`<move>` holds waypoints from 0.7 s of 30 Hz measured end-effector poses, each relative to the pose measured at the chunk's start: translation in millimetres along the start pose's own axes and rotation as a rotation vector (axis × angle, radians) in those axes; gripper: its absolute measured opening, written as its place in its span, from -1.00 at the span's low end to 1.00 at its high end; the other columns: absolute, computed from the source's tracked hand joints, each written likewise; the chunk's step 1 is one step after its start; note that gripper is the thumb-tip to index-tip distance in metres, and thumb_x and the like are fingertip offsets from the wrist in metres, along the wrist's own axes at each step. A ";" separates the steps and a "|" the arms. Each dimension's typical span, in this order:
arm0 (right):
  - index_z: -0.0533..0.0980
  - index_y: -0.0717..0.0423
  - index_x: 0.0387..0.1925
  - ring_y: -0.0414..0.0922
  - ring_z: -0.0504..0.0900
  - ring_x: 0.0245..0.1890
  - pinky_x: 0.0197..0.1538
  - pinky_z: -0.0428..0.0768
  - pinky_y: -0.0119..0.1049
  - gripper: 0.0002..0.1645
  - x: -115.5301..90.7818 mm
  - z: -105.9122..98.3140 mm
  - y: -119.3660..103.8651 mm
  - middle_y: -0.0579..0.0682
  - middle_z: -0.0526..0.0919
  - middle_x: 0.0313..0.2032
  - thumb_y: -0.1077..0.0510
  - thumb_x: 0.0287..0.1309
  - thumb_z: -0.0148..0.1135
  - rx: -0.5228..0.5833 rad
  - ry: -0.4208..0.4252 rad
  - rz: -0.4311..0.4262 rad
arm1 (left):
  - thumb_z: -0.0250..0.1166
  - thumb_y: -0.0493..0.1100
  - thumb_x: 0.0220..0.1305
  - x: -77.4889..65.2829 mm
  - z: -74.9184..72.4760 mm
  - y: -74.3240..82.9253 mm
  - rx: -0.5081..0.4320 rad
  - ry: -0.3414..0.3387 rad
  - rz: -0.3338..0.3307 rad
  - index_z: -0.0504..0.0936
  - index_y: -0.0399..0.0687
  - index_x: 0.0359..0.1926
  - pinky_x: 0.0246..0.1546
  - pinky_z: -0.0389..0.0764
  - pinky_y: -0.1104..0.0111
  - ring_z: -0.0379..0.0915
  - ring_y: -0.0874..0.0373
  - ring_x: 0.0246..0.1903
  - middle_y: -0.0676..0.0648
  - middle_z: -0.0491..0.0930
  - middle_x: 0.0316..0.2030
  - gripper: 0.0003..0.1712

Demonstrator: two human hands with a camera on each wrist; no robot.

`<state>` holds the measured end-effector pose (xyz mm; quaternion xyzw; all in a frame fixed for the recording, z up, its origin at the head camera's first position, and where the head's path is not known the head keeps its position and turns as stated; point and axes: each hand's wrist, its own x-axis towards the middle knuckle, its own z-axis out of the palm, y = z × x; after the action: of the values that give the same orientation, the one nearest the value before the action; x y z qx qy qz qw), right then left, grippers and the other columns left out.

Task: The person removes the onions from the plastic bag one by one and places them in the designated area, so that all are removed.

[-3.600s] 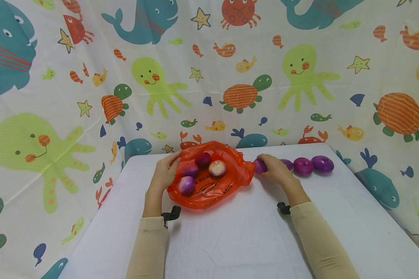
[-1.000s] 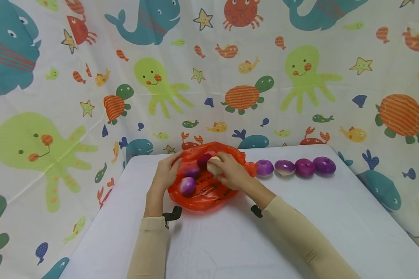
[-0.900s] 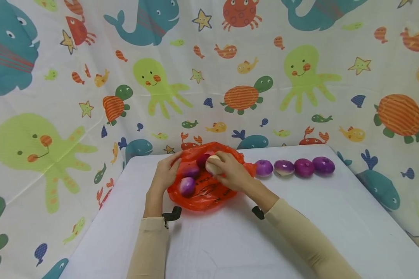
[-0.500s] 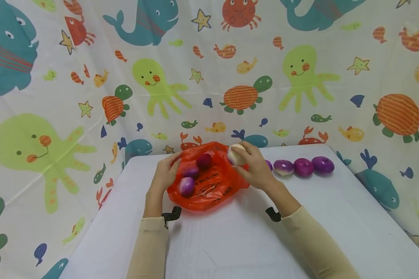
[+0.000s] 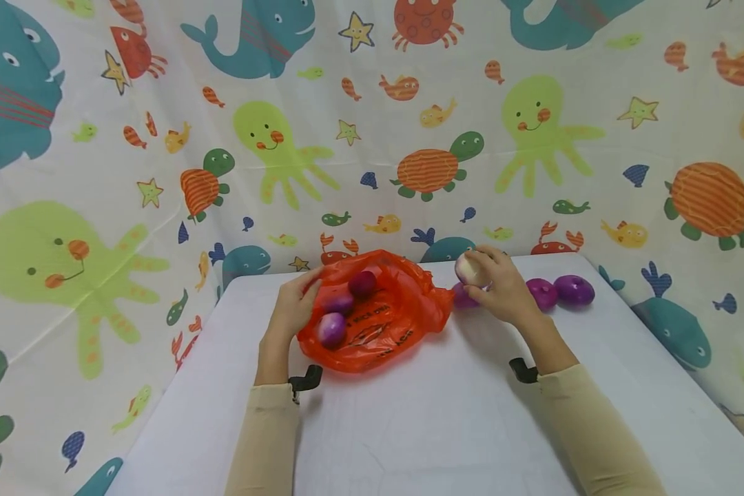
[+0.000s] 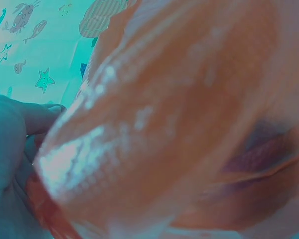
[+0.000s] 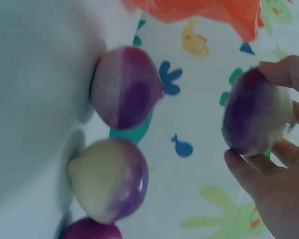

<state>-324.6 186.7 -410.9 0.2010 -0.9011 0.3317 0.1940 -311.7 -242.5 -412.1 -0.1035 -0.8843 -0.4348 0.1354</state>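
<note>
In the head view my left hand [image 5: 293,303] grips the left rim of a red plastic bag [image 5: 409,303]. The left wrist view shows the crinkled bag [image 6: 154,114] close up, with my left hand [image 6: 10,144] at its edge. Three purple onions lie in the bag, one paler onion [image 5: 331,330] nearest me. Right of the bag, my right hand [image 5: 502,289] holds a purple-and-white onion [image 5: 471,269] above a row of onions. The right wrist view shows that onion [image 7: 254,112] between thumb and fingers, apart from the others.
The row on the white table [image 5: 409,427] includes a purple onion [image 5: 463,296] beside the bag, a magenta onion [image 5: 542,294] and a dark purple onion [image 5: 574,291] at the right. My right hand hides part of it. A sea-animal printed cloth [image 5: 372,103] hangs behind.
My right hand has lifted the pale onion out of the bag and carried it right, over the row. Earlier it was at the row's left end. The left hand stays at the rim.
</note>
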 end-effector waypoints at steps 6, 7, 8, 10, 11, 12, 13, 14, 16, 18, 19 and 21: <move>0.44 0.09 0.37 0.30 0.36 0.34 0.28 0.50 0.43 -0.23 -4.0 -25.4 22.5 0.26 0.36 0.40 0.23 0.12 0.49 -0.028 -0.110 0.094 | 0.09 -0.09 0.62 0.0 0.1 1.7 0.001 -0.007 -0.001 0.47 0.12 0.48 0.37 0.50 -0.10 0.46 -0.15 0.38 -0.11 0.55 0.38 -0.51; 0.44 0.09 0.38 0.29 0.36 0.32 0.28 0.48 0.44 -0.22 -5.0 -28.7 25.9 0.26 0.35 0.40 0.23 0.11 0.49 -0.028 -0.127 0.111 | 0.10 -0.09 0.62 -0.1 0.0 1.8 0.001 -0.009 -0.006 0.47 0.12 0.48 0.37 0.50 -0.10 0.45 -0.15 0.39 -0.11 0.54 0.38 -0.51; 0.44 0.10 0.38 0.30 0.36 0.31 0.29 0.47 0.44 -0.22 -6.3 -31.8 29.0 0.27 0.36 0.39 0.22 0.11 0.50 -0.029 -0.142 0.123 | 0.09 -0.09 0.62 -0.3 0.0 2.0 0.000 -0.012 -0.012 0.46 0.13 0.49 0.37 0.50 -0.10 0.45 -0.15 0.39 -0.11 0.54 0.38 -0.50; 0.43 0.11 0.38 0.30 0.36 0.29 0.27 0.47 0.43 -0.21 -8.8 -36.8 35.5 0.28 0.37 0.38 0.21 0.11 0.51 -0.038 -0.167 0.137 | 0.09 -0.08 0.62 -0.7 -0.2 2.3 -0.003 -0.017 -0.023 0.46 0.14 0.49 0.37 0.50 -0.09 0.45 -0.14 0.40 -0.10 0.53 0.39 -0.50; 0.43 0.10 0.39 0.30 0.36 0.29 0.27 0.47 0.44 -0.21 -10.3 -39.2 38.6 0.28 0.37 0.38 0.19 0.13 0.51 -0.042 -0.179 0.150 | 0.09 -0.08 0.62 -0.9 -0.3 2.5 -0.003 -0.019 -0.025 0.45 0.14 0.50 0.37 0.50 -0.09 0.45 -0.14 0.40 -0.10 0.53 0.39 -0.50; 0.42 0.09 0.40 0.31 0.36 0.29 0.27 0.47 0.44 -0.20 -11.8 -41.6 41.5 0.28 0.38 0.37 0.19 0.14 0.51 -0.047 -0.190 0.159 | 0.09 -0.07 0.62 -0.9 -0.3 2.7 -0.001 -0.018 -0.027 0.46 0.14 0.49 0.37 0.50 -0.09 0.45 -0.14 0.40 -0.10 0.53 0.39 -0.50; 0.42 0.10 0.41 0.33 0.35 0.29 0.26 0.46 0.45 -0.20 -13.6 -44.1 44.6 0.30 0.38 0.37 0.18 0.14 0.51 -0.052 -0.198 0.165 | 0.09 -0.07 0.62 -0.9 -0.4 2.7 0.001 -0.018 -0.027 0.46 0.13 0.49 0.38 0.50 -0.09 0.45 -0.14 0.40 -0.10 0.53 0.39 -0.50; 0.41 0.11 0.41 0.34 0.35 0.31 0.28 0.44 0.46 -0.19 -15.2 -46.7 47.6 0.32 0.39 0.38 0.18 0.15 0.51 -0.057 -0.204 0.167 | 0.09 -0.07 0.62 -0.8 -0.5 2.8 0.002 -0.019 -0.025 0.45 0.13 0.50 0.38 0.49 -0.09 0.45 -0.14 0.40 -0.11 0.53 0.39 -0.50; 0.41 0.13 0.42 0.37 0.32 0.35 0.34 0.37 0.48 -0.18 -18.9 -52.1 52.7 0.33 0.39 0.39 0.17 0.15 0.52 -0.056 -0.217 0.174 | 0.08 -0.07 0.63 -0.5 -0.7 2.5 0.007 -0.018 -0.026 0.45 0.12 0.49 0.38 0.49 -0.09 0.45 -0.15 0.40 -0.11 0.53 0.39 -0.50; 0.41 0.17 0.41 0.38 0.30 0.39 0.39 0.30 0.48 -0.18 -22.4 -57.9 57.9 0.35 0.40 0.39 0.17 0.14 0.53 -0.052 -0.228 0.170 | 0.08 -0.07 0.63 -0.3 -0.7 2.0 0.008 -0.016 -0.028 0.46 0.12 0.49 0.37 0.50 -0.09 0.45 -0.15 0.39 -0.11 0.54 0.39 -0.50; 0.42 0.20 0.40 0.39 0.29 0.41 0.41 0.26 0.48 -0.18 -24.1 -60.7 60.6 0.37 0.40 0.39 0.17 0.14 0.54 -0.049 -0.231 0.165 | 0.08 -0.06 0.62 -0.3 -0.7 1.8 0.006 -0.015 -0.029 0.46 0.12 0.49 0.37 0.51 -0.09 0.45 -0.15 0.39 -0.11 0.54 0.39 -0.50; 0.43 0.20 0.37 0.39 0.28 0.42 0.42 0.22 0.49 -0.19 -27.3 -66.6 65.9 0.36 0.41 0.38 0.17 0.12 0.55 -0.049 -0.237 0.170 | 0.09 -0.06 0.62 -0.2 -0.8 1.6 0.001 -0.017 -0.027 0.45 0.11 0.50 0.36 0.51 -0.09 0.46 -0.14 0.39 -0.11 0.54 0.39 -0.50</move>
<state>-319.5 284.2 -411.4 0.1567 -0.9393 0.2987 0.0621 -311.0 -242.2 -410.5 -0.0951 -0.8868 -0.4354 0.1220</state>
